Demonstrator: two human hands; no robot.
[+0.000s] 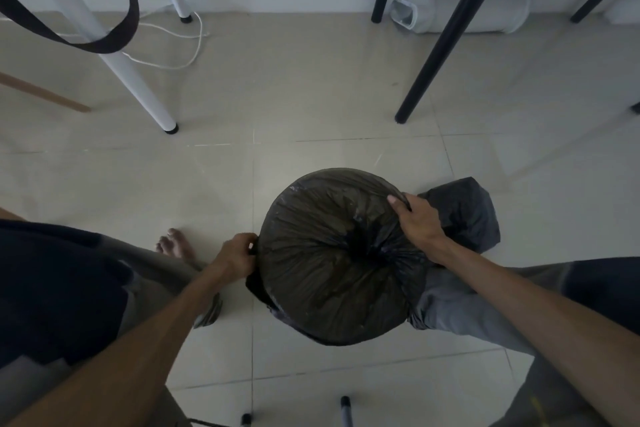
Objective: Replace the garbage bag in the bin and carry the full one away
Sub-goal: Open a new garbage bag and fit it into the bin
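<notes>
A round bin covered by a black garbage bag (322, 274) stands on the tiled floor in front of me. The plastic is stretched across the bin's top and puckers into a dark gather near the middle. My left hand (237, 258) pinches the bag's edge at the left side of the rim. My right hand (417, 222) grips the film at the upper right of the rim, thumb on top. The bin's own walls are hidden under the bag.
White table legs (138, 94) stand at the far left, black legs (446, 38) at the far right. A white cable (194, 45) lies on the floor by the wall. My bare foot (175, 243) and right knee (464, 211) flank the bin. A dark strap (130, 3) hangs at upper left.
</notes>
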